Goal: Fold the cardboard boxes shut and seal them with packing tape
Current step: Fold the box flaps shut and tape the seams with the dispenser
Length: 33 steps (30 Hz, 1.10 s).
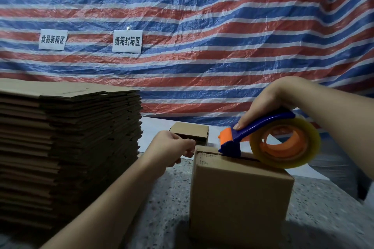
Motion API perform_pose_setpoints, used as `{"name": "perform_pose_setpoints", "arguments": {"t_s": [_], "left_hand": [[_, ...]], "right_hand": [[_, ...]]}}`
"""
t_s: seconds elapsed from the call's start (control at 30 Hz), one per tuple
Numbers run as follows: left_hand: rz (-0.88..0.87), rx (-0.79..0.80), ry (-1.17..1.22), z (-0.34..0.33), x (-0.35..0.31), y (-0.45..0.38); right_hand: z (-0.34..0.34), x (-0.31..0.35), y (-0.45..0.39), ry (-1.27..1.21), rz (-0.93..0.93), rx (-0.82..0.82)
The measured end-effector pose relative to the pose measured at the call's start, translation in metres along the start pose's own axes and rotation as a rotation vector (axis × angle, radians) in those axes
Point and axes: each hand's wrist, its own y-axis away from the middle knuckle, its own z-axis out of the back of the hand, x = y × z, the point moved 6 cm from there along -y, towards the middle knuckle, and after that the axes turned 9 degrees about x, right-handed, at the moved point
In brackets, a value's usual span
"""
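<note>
Atop the box, your right hand is gripping the dispenser, your left hand pinching barely visible tape.

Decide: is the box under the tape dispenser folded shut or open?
Shut: the box has its top flaps down, dispenser resting on the seam.

Red, white and blue striped tarp hangs as backdrop, two white paper signs with black Chinese characters fixed side by side on it; speckled terrazzo surface below.
</note>
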Motion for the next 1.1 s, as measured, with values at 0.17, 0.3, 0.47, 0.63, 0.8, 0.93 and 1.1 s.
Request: {"name": "perform_pose_setpoints", "arguments": {"t_s": [0.17, 0.3, 0.47, 0.63, 0.8, 0.93, 1.1], "left_hand": [[0.065, 0.046, 0.004, -0.001, 0.006, -0.003], [0.078, 0.070, -0.008, 0.000, 0.006, -0.003], [0.099, 0.100, -0.060, -0.002, 0.009, -0.001], [0.146, 0.093, -0.056, -0.005, 0.025, -0.003], [0.319, 0.282, 0.345, -0.031, 0.047, 0.007], [0.335, 0.283, 0.398, -0.038, 0.054, 0.009], [0.419, 0.412, 0.505, -0.054, 0.079, 0.019]], "right_hand": [[-0.001, 0.006, 0.000, 0.031, -0.024, -0.008], [-0.001, 0.007, 0.000, 0.039, -0.031, -0.007], [0.001, 0.008, -0.002, 0.028, -0.034, -0.012], [0.000, 0.011, -0.005, 0.064, -0.038, 0.000], [0.000, 0.011, -0.007, 0.042, -0.022, 0.010], [0.000, 0.011, -0.008, 0.032, -0.026, 0.021], [0.000, 0.009, -0.009, 0.027, -0.024, 0.044]]}}
